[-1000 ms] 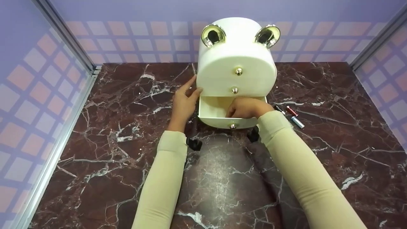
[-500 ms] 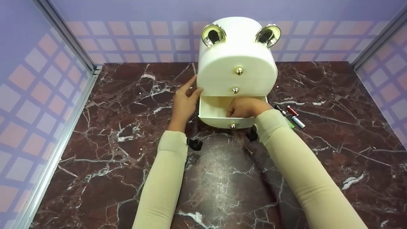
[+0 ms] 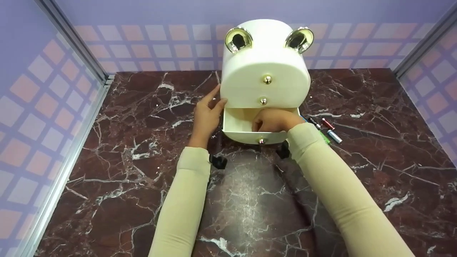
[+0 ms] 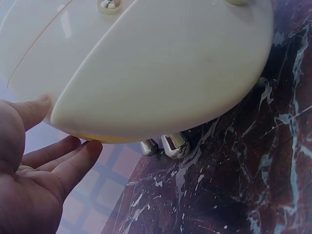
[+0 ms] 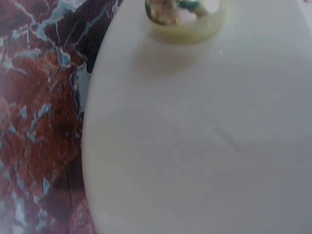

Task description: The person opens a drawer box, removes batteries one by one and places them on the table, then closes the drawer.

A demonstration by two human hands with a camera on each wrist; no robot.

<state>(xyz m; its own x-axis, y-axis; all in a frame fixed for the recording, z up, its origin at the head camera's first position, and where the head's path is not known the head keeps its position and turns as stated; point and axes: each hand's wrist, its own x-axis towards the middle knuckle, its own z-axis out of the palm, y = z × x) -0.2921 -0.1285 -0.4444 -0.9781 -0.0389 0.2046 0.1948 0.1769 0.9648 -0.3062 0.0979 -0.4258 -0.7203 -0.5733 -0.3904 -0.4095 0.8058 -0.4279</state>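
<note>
A white rounded storage box (image 3: 266, 85) with round metal knobs stands near the back wall. Its bottom drawer (image 3: 235, 121) is pulled out. My left hand (image 3: 208, 113) touches the box's left side, thumb near the front edge and fingers along the side; the left wrist view shows this hand (image 4: 44, 170) with fairly straight fingers. Reaching down into the drawer is my right hand (image 3: 273, 120), its knuckles bent and its fingertips hidden behind the drawer front (image 3: 246, 137). Whether it holds anything is hidden. The right wrist view shows mostly the drawer front (image 5: 195, 126) and its knob (image 5: 183, 14).
Right of the box lie several small slim items on the dark red marbled table (image 3: 125, 171): a red one (image 3: 328, 124), a silver-blue one (image 3: 334, 136), a black one (image 3: 314, 122) and a green one (image 3: 325, 138). Tiled walls (image 3: 153, 46) enclose the table.
My right forearm has shifted slightly left, so a green item beside the sleeve now shows. The right hand stays in the drawer and the left hand keeps its place.
</note>
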